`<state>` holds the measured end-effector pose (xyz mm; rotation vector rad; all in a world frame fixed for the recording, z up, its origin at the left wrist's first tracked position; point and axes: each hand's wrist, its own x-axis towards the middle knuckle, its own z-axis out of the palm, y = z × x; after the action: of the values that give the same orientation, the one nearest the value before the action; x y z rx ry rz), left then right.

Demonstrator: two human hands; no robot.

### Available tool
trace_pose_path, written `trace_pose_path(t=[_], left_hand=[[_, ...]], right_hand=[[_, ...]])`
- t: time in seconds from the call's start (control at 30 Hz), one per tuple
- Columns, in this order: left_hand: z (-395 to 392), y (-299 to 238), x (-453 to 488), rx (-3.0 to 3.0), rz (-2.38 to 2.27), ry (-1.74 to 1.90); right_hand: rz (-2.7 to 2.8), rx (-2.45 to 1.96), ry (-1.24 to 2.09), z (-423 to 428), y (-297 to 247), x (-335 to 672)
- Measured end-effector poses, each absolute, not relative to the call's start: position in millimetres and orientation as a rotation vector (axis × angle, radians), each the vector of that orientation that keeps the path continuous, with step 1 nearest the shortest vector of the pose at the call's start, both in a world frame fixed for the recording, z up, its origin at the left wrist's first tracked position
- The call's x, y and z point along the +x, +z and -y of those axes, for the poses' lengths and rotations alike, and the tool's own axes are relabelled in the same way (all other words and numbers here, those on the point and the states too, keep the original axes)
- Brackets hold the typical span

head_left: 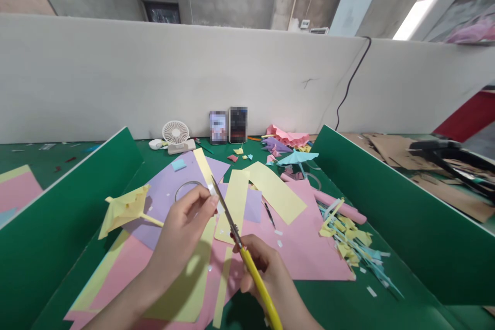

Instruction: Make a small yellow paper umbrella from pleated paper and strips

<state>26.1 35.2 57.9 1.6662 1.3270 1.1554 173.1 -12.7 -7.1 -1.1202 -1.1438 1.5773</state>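
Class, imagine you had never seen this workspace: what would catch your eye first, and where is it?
Probably the yellow-handled scissors in the right hand, front and centre, their tips beside the yellow paper strip pinched in the left hand. Next might come the yellow paper umbrella at the left, then the white fan farther back.

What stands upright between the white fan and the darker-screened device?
In the head view, the lighter-screened device stands between the white fan and the darker-screened device.
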Motion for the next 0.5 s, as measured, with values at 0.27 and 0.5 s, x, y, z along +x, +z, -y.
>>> trace_pose_path(t=[0.27,0.5], left_hand=[[-36.9,59.8,24.8,1.701,-1.246,1.148],[-38.0,61.6,23.6,1.619,-1.299,1.24]], right_hand=[[1.172,-1.166,1.541,13.0,0.4,173.5],[1.153,-1.143,1.602,15.2,-2.4,172.1]])
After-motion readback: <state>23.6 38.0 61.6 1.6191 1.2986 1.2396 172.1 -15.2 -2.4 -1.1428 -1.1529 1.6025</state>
